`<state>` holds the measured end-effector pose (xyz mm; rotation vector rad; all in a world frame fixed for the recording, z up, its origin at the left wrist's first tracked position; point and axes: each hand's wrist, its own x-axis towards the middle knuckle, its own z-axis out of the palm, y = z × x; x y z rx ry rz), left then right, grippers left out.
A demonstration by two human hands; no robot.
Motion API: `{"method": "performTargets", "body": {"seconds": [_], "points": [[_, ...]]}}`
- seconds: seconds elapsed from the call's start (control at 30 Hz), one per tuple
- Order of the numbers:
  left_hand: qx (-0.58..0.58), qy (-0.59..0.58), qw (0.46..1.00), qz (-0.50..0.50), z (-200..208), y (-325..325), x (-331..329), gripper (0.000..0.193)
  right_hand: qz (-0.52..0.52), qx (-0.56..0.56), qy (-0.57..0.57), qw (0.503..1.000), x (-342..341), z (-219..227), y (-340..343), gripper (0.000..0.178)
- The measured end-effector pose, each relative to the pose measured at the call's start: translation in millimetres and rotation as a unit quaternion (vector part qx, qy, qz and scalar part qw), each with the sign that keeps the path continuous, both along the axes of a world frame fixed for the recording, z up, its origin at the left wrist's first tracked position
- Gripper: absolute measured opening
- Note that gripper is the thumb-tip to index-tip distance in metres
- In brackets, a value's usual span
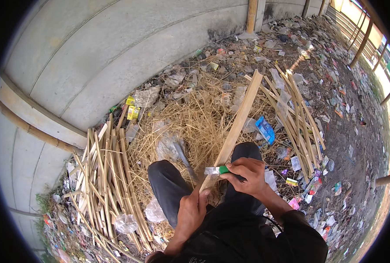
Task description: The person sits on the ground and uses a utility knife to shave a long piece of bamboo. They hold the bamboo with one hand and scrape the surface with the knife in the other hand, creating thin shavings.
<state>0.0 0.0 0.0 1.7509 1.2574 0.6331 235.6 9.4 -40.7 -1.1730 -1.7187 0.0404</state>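
Note:
My left hand (192, 213) is closed around the near end of a long, flat bamboo slat (238, 122), its thumb lying along the wood. The slat slants up and away to the right, between my knees. In my right hand (250, 176) is a short, broad-bladed knife (211, 170) with a green and dark handle. Its blade lies across the slat, just beyond my left thumb; whether it cuts into the wood cannot be seen. A grey, blade-like strip (184, 158) lies on the straw beside my left knee.
Bundles of narrow strips lie on the left (111, 184) and the right (298, 122). Dry straw (195, 114) covers the ground ahead, with a blue wrapper (265, 129) and scattered litter. A grey panel wall (129, 48) bounds the far left; poles (363, 41) stand far right.

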Motion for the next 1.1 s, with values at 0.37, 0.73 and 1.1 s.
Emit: {"method": "performTargets", "body": {"seconds": [0.37, 0.73, 1.1], "points": [[-0.052, 0.026, 0.998, -0.028, -13, -24, -19, 0.041, -0.184, -0.037, 0.095, 0.978, 56, 10, 29, 0.024], [-0.133, 0.022, 0.991, 0.014, -19, -11, -40, 0.041, -0.160, -0.012, 0.191, 0.968, 83, -11, 39, 0.020], [-0.198, -0.045, 0.979, -0.016, -20, -3, -31, 0.058, -0.128, -0.097, 0.304, 0.939, 61, 4, 42, 0.033]]}}
